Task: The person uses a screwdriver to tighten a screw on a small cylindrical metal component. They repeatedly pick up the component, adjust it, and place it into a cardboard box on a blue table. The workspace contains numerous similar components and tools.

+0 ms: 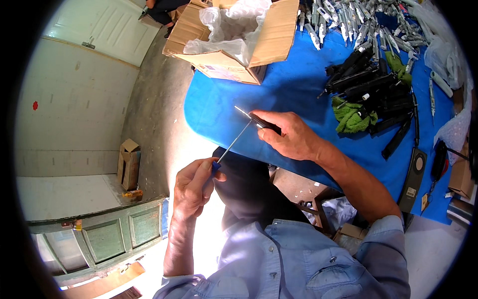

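Note:
My left hand (193, 185) is closed around the blue handle of a screwdriver (234, 143). Its long thin metal shaft slants up and away, and the tip meets a small black tool (259, 121) with a thin metal rod sticking out of its far end. My right hand (294, 135) grips that black tool between thumb and fingers, which hide part of it. Both hands are held up near the front left edge of the blue-covered table (214, 102), the left one over my lap.
An open cardboard box (224, 67) lined with clear plastic stands at the back left. Black slender tools (366, 82) lie heaped around a green cloth (352, 117). Behind them is a pile of grey pen-shaped tools (348, 22). A flat dark-grey case (412, 180) lies at the right.

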Demonstrator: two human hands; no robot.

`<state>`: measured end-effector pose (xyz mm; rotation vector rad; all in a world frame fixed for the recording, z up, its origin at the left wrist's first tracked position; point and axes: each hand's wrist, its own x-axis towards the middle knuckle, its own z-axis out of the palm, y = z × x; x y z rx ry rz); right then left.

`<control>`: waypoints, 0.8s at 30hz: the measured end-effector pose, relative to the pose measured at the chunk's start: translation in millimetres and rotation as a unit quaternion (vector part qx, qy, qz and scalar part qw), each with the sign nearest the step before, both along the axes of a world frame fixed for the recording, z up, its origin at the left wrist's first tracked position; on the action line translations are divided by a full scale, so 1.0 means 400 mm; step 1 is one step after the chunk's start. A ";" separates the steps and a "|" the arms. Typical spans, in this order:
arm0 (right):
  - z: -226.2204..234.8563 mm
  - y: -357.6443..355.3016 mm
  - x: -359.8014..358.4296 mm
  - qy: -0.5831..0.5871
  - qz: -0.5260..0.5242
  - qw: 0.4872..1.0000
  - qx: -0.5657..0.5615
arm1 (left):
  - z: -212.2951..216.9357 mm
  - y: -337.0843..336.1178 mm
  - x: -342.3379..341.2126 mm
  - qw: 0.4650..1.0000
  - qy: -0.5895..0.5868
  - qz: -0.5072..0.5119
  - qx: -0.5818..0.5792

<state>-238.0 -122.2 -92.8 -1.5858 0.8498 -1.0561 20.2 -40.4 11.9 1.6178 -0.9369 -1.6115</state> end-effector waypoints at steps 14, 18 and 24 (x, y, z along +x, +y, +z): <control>0.012 -0.001 -0.006 -0.002 0.010 0.999 0.038 | -0.037 0.029 -0.044 0.970 -0.200 -0.005 -0.137; 0.014 0.001 0.000 0.007 0.017 0.999 0.026 | -0.052 0.012 -0.005 0.999 -0.024 0.034 -0.020; 0.016 0.000 -0.006 0.003 0.020 0.999 0.038 | -0.045 0.014 -0.018 0.991 -0.113 -0.004 -0.077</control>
